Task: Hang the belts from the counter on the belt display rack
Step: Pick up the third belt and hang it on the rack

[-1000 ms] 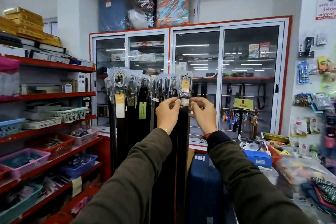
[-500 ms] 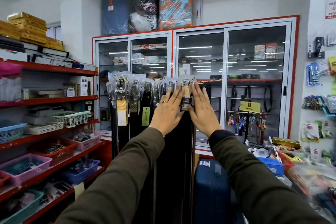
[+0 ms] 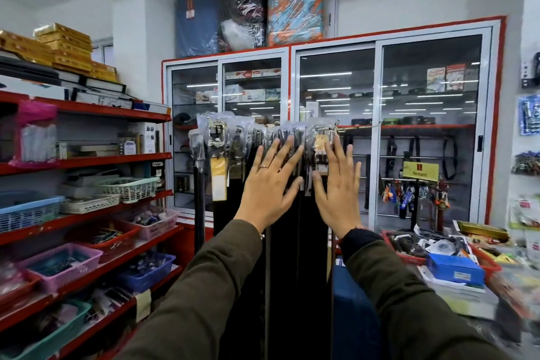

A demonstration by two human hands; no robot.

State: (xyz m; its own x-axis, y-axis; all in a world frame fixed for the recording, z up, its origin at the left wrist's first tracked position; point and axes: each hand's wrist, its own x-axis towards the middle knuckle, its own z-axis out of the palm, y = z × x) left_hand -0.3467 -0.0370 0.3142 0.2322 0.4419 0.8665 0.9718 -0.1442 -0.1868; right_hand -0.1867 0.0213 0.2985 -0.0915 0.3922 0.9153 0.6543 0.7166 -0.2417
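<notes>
A row of dark belts [image 3: 222,161] in clear plastic wraps hangs from the belt display rack, whose bar end [image 3: 336,126] pokes out at the right. The rightmost belt [image 3: 320,143] carries a yellow tag under its buckle. My left hand [image 3: 270,184], with a ring, is spread flat with fingers apart in front of the belts left of it. My right hand [image 3: 339,184] is spread flat just to its right. Neither hand holds anything. The belts' lower lengths drop out of sight behind my sleeves.
Red shelves [image 3: 87,161] with plastic baskets run along the left. A glass cabinet [image 3: 377,131] stands behind the rack. A blue suitcase [image 3: 356,316] sits below right. The cluttered counter [image 3: 455,260] with boxes lies at right.
Both hands let go of the rightmost belt's buckle, where they pinched it a second ago, and opened flat with fingers spread. The view shifted slightly left.
</notes>
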